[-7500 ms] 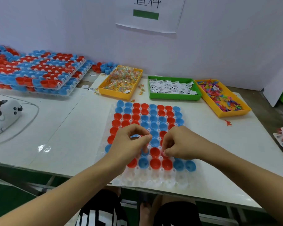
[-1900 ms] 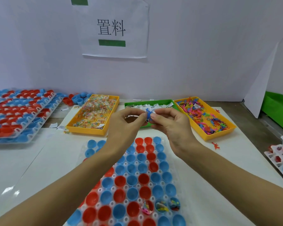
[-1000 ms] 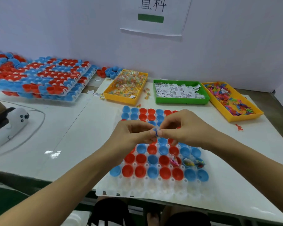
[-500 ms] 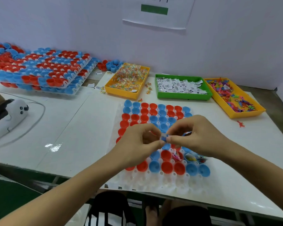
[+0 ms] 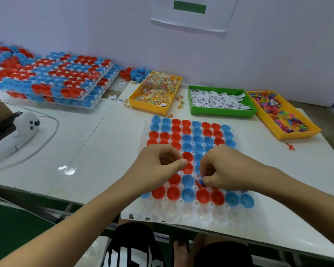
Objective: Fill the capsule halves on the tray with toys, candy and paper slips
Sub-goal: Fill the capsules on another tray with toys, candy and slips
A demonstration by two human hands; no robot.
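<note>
Head view, the only one I have. My right hand (image 5: 223, 168) has dropped to the tray (image 5: 174, 214), its fingertips (image 5: 206, 181) pinching a small blue toy (image 5: 201, 181) right over a red capsule half in the second row from the near edge. My left hand (image 5: 160, 164) hangs just beside it above the red halves; its fingers are curled with the thumb pressed to them, and I cannot tell whether anything is pinched inside.

Half a second ago both hands met above the middle of the tray, working the blue piece between them. Now they have parted and the right one alone carries it down. I judge the toy is about to go into that cup.

Earlier still, three filled cups showed in that near row; the right hand now covers them. Most capsule halves (image 5: 198, 140) look empty, so the filling has barely started. The candy bin (image 5: 154, 106), slip bin (image 5: 222, 110) and toy bin (image 5: 289, 134) sit beyond the tray, well apart from both hands.
</note>
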